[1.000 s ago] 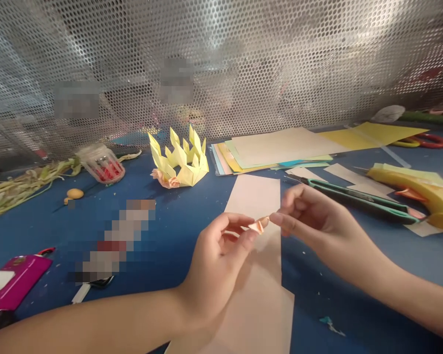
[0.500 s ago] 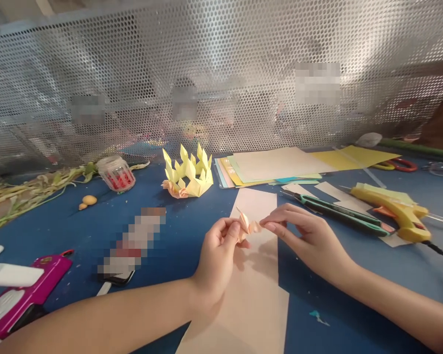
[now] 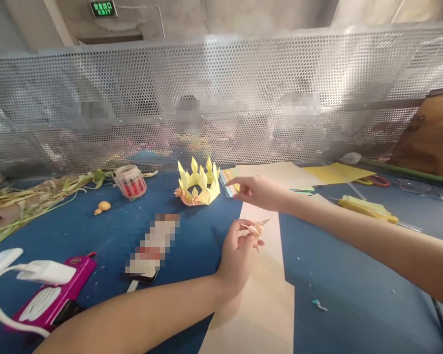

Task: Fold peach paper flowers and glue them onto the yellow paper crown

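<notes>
A small folded paper piece, pale orange and pointed, is pinched between the thumb and fingers of the left hand; it is held above a long pale paper sheet on the blue table. The right hand is stretched out beyond it, index finger extended, thumb set apart and the other fingers curled; nothing is seen in its grasp. Just to the left of its fingertips a yellow paper crown, trimmed with pale orange at its base, is stood upright; a stack of coloured paper is partly covered by the right hand; farther left a jar with red contents is seen; a yellow glue gun is partly hidden by the right forearm; the table is backed by a perforated metal screen.
</notes>
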Demonstrator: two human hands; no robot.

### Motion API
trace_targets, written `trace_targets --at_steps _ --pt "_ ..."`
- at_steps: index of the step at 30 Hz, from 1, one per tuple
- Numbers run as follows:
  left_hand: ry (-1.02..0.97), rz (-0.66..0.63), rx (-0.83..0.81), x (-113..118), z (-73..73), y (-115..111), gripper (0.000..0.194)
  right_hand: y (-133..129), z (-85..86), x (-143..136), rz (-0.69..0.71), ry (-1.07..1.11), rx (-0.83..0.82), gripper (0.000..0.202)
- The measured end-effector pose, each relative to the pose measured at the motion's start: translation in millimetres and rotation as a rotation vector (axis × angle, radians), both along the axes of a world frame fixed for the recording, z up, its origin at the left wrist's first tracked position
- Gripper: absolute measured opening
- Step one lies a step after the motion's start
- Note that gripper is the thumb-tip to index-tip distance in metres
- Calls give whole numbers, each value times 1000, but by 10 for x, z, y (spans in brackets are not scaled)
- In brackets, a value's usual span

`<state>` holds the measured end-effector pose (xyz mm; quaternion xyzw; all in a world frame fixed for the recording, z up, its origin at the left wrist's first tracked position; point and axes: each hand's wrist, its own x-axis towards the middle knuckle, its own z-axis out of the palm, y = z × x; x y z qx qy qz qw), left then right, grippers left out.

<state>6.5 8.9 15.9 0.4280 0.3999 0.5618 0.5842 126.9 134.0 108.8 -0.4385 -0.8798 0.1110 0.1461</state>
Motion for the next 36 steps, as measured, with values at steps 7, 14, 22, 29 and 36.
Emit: trace_targets --at_steps 7,14,22,29,36 --pt "71 -119 13 -21 -45 -26 35 421 139 -771 -36 -235 -125 39" --pt "36 -136 106 -41 -10 -67 26 451 56 -832 -55 -286 -251 39" --pt "16 -221 274 -29 -34 -167 21 -226 201 19 -203 -213 -139 37" --pt "-4 -334 260 -5 -53 -265 19 -952 -307 618 -279 -146 -87 31" --pt "-38 -305 108 58 -185 -198 17 -1083 -431 1501 -746 90 309 33"
